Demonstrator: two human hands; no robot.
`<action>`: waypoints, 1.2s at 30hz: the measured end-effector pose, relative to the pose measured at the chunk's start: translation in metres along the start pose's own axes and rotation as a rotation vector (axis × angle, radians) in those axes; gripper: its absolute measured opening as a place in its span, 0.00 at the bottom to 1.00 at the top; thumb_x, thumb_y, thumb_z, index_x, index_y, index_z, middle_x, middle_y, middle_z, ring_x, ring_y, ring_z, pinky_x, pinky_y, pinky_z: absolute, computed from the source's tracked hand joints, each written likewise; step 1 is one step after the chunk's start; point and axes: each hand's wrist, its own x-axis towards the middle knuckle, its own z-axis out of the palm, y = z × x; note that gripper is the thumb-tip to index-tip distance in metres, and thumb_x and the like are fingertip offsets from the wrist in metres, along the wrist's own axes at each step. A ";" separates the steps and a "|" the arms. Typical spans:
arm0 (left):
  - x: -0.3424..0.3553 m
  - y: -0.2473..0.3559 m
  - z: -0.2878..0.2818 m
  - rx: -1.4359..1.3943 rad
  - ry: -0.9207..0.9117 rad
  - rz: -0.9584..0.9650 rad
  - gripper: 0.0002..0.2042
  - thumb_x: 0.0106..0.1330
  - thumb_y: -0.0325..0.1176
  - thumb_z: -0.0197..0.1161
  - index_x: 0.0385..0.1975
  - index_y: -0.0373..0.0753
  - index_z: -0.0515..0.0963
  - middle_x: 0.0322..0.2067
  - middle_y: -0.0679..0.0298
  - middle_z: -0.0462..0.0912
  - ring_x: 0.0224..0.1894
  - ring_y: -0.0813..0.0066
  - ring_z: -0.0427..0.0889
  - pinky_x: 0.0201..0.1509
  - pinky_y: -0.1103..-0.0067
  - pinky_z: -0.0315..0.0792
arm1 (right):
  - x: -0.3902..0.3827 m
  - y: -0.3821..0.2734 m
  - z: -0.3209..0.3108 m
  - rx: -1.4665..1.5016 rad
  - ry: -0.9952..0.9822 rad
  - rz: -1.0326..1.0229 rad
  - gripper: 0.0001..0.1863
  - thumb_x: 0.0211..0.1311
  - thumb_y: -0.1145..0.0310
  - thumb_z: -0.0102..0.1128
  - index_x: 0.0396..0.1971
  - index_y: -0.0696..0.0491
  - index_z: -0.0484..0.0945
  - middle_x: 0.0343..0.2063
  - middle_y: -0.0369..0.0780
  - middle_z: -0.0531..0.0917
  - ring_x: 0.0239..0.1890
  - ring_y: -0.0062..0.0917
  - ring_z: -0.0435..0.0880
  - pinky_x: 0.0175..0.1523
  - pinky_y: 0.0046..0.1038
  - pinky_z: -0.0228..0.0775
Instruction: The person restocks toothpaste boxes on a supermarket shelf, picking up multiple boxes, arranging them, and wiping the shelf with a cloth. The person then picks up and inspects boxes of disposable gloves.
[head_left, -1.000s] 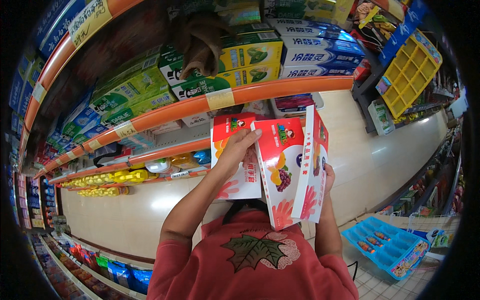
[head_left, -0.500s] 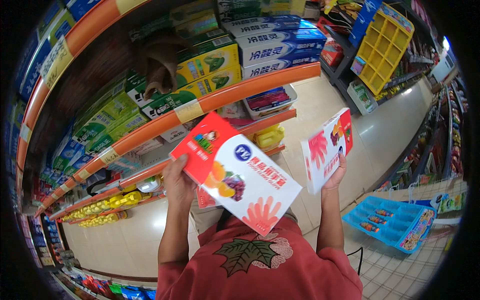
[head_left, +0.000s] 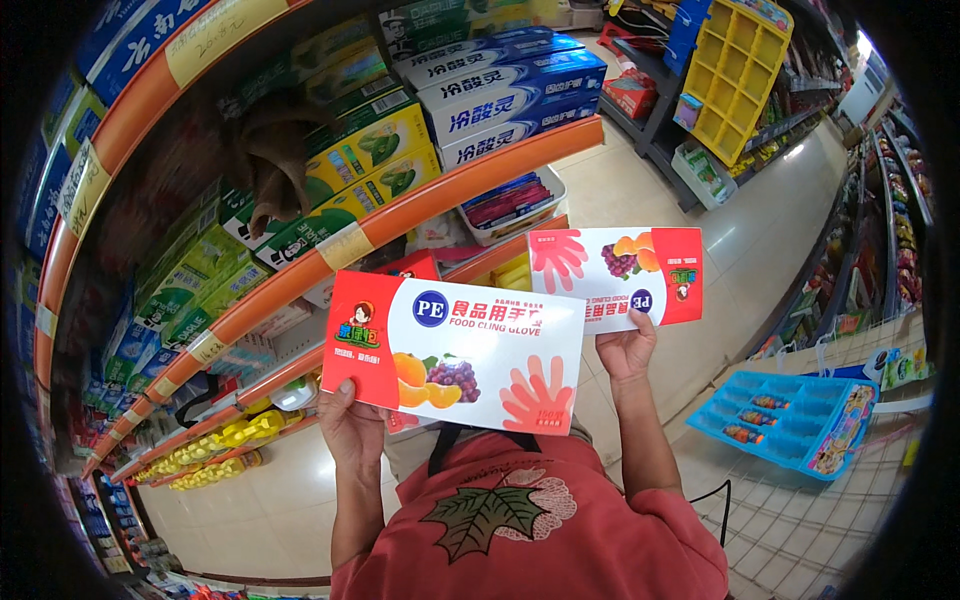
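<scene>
My left hand (head_left: 352, 428) grips a flat red-and-white box of disposable gloves (head_left: 455, 355) by its lower left corner, thumb on the front. Fruit and a pink glove are pictured on it, right way up. In my right hand (head_left: 628, 352) is a second, matching glove box (head_left: 668, 262), turned upside down, with the thumb pressed on its lower edge. The left box partly covers the right one. Behind the left box, the red edge of another item (head_left: 415, 265) shows; I cannot tell whether it is held.
An orange-edged shelf (head_left: 480, 180) runs along the left, stacked with toothpaste boxes (head_left: 490, 110) and a brown cloth (head_left: 275, 165). Beneath it sits a white bin (head_left: 545, 212) of packets. At right are a blue compartment tray (head_left: 770, 425) on wire mesh and a yellow compartment rack (head_left: 740, 75).
Both boxes have turned and come closer together. The left one has levelled from a steep tilt; the right one has swung from edge-on to face me, moving left behind it.
</scene>
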 end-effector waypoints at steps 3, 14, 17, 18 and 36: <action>0.000 -0.004 0.002 0.029 -0.050 -0.017 0.14 0.54 0.28 0.57 0.39 0.32 0.68 0.30 0.55 0.78 0.19 0.68 0.77 0.18 0.79 0.72 | -0.001 0.006 0.001 -0.023 -0.022 -0.016 0.22 0.44 0.78 0.51 0.45 0.54 0.67 0.42 0.40 0.75 0.48 0.29 0.73 0.54 0.34 0.65; -0.006 -0.002 0.006 -0.001 -0.164 -0.104 0.15 0.54 0.27 0.57 0.41 0.32 0.69 0.37 0.56 0.77 0.33 0.69 0.78 0.30 0.80 0.73 | -0.012 0.031 0.022 -0.134 -0.023 0.008 0.21 0.48 0.73 0.54 0.45 0.55 0.66 0.43 0.41 0.75 0.47 0.30 0.73 0.54 0.34 0.64; -0.004 -0.006 0.005 -0.031 -0.175 -0.129 0.15 0.53 0.27 0.57 0.42 0.32 0.69 0.36 0.56 0.77 0.33 0.68 0.78 0.31 0.79 0.73 | -0.009 0.038 0.010 -0.021 0.015 0.102 0.20 0.49 0.73 0.53 0.46 0.57 0.66 0.43 0.42 0.75 0.46 0.30 0.73 0.54 0.33 0.64; -0.004 -0.008 0.004 -0.048 -0.180 -0.140 0.15 0.53 0.26 0.57 0.42 0.32 0.69 0.36 0.56 0.77 0.33 0.68 0.78 0.32 0.79 0.73 | -0.007 0.042 -0.003 -0.204 0.027 0.092 0.22 0.50 0.61 0.54 0.44 0.56 0.69 0.39 0.41 0.77 0.44 0.32 0.75 0.52 0.37 0.66; -0.004 -0.004 0.014 -0.030 -0.072 -0.109 0.15 0.52 0.26 0.58 0.40 0.33 0.68 0.29 0.54 0.78 0.21 0.64 0.76 0.23 0.74 0.71 | -0.011 0.030 0.023 -0.141 0.017 0.023 0.21 0.45 0.73 0.52 0.45 0.57 0.67 0.42 0.42 0.75 0.46 0.30 0.74 0.54 0.33 0.64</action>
